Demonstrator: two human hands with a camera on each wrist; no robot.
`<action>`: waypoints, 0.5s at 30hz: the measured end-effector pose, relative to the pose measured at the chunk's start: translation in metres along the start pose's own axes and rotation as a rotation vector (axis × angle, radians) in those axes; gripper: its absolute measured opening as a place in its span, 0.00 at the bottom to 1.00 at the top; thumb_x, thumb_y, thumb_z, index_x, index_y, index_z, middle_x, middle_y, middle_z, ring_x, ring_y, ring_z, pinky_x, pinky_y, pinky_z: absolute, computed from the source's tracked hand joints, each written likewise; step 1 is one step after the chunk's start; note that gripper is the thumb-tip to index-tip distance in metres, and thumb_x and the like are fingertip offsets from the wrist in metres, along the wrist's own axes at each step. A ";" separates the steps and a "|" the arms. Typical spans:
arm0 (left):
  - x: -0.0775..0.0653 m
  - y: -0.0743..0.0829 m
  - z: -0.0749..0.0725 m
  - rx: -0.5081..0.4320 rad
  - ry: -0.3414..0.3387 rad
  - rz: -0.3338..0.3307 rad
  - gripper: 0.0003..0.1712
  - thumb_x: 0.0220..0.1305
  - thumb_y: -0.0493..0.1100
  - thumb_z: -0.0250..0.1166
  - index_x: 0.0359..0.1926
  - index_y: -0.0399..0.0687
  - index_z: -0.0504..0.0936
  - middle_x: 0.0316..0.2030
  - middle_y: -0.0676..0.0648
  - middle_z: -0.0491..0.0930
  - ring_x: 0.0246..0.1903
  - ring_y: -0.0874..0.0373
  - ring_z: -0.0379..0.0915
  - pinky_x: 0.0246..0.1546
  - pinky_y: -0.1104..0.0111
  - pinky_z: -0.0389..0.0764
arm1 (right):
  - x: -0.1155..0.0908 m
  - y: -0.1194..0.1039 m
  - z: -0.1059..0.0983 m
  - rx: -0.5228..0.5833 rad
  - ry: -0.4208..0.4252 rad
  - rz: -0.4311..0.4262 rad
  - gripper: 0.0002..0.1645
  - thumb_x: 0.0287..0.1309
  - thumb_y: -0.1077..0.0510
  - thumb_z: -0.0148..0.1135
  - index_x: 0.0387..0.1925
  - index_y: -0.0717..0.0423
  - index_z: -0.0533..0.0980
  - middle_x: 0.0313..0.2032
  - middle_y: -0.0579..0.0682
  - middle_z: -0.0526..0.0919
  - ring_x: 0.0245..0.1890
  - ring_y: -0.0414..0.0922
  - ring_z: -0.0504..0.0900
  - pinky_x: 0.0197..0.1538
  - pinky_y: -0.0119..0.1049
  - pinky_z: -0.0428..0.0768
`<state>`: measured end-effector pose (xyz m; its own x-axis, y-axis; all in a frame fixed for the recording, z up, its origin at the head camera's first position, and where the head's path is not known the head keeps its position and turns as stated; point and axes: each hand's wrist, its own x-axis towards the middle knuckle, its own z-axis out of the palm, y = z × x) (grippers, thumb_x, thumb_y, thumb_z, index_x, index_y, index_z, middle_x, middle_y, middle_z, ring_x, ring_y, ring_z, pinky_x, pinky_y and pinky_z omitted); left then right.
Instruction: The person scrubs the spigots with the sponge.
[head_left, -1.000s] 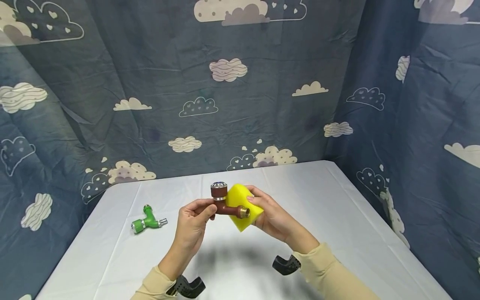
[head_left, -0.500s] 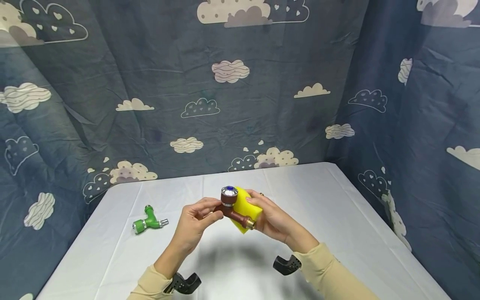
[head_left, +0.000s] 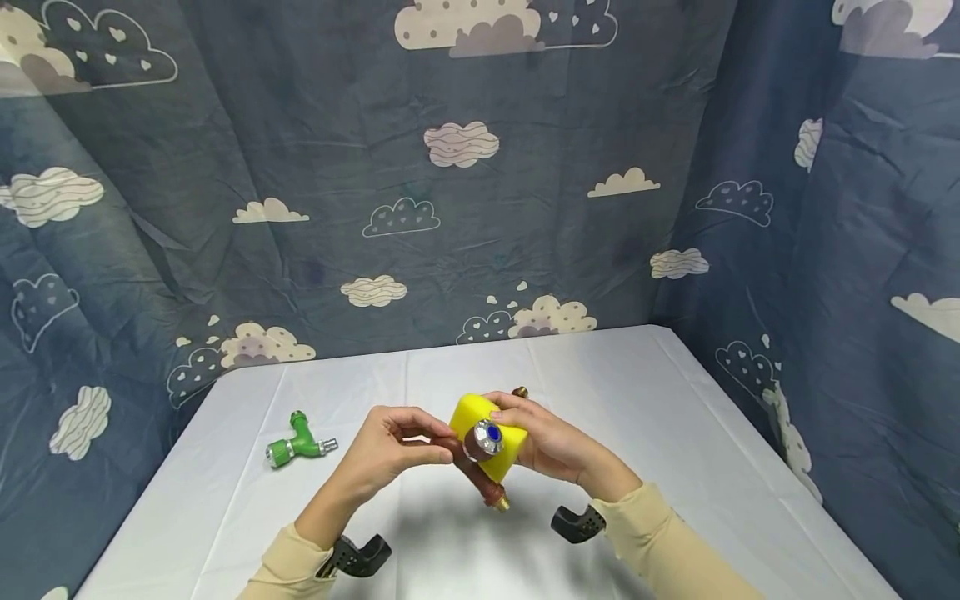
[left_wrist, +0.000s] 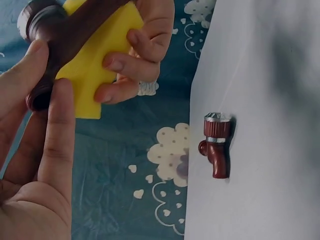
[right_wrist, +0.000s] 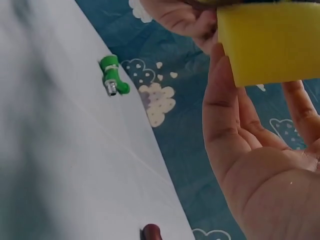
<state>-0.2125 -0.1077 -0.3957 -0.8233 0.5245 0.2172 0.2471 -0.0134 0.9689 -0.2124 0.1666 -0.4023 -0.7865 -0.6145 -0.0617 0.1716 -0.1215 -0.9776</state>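
Observation:
My left hand (head_left: 382, 454) pinches a brown tap (head_left: 480, 479) at its spout end, between thumb and fingers. The tap has a chrome knob top with a blue centre, facing up toward the head camera, and a brass threaded end pointing down toward the front. My right hand (head_left: 555, 442) grips a yellow sponge (head_left: 468, 410), thumb on the near side and fingers on the far side. In the left wrist view the sponge (left_wrist: 92, 75) lies right up against the tap's body. Both are held above the table.
A green tap (head_left: 302, 442) lies on the left of the white table (head_left: 615, 383). Behind my right hand lies a second brown tap (left_wrist: 217, 145), mostly hidden in the head view. A dark cloud-patterned cloth (head_left: 525, 225) hangs around the back and sides.
My left hand has turned the brown tap so its knob faces the head camera and its brass end swings down toward the front. The sponge stays against it, slightly lower.

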 end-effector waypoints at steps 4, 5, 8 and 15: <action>0.000 0.003 -0.002 0.030 -0.048 0.018 0.17 0.58 0.34 0.82 0.46 0.29 0.90 0.43 0.41 0.93 0.41 0.55 0.92 0.46 0.60 0.94 | 0.000 -0.003 -0.001 -0.041 -0.019 0.011 0.23 0.80 0.51 0.50 0.70 0.53 0.69 0.57 0.51 0.80 0.51 0.46 0.82 0.58 0.37 0.87; 0.000 0.004 -0.002 0.035 -0.060 0.023 0.17 0.57 0.34 0.82 0.46 0.30 0.91 0.43 0.38 0.92 0.41 0.55 0.93 0.46 0.59 0.94 | 0.000 -0.004 -0.002 -0.055 -0.024 0.013 0.24 0.80 0.51 0.50 0.70 0.53 0.69 0.57 0.51 0.79 0.51 0.46 0.82 0.57 0.37 0.88; 0.001 0.006 -0.002 0.062 -0.105 0.047 0.16 0.56 0.33 0.82 0.45 0.30 0.91 0.43 0.33 0.91 0.40 0.55 0.93 0.45 0.58 0.94 | 0.001 -0.007 -0.004 -0.113 -0.045 0.011 0.25 0.78 0.53 0.52 0.70 0.57 0.69 0.58 0.52 0.79 0.52 0.45 0.82 0.57 0.35 0.88; 0.004 0.011 -0.002 0.231 -0.112 0.069 0.12 0.54 0.35 0.84 0.41 0.39 0.94 0.40 0.40 0.93 0.42 0.63 0.89 0.47 0.64 0.93 | 0.000 -0.019 -0.005 -0.422 -0.060 -0.022 0.24 0.78 0.52 0.58 0.68 0.58 0.74 0.56 0.55 0.83 0.50 0.47 0.83 0.54 0.38 0.86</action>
<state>-0.2144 -0.1075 -0.3835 -0.7416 0.6206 0.2549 0.4213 0.1351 0.8968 -0.2187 0.1732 -0.3843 -0.7490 -0.6614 -0.0399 -0.1131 0.1870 -0.9758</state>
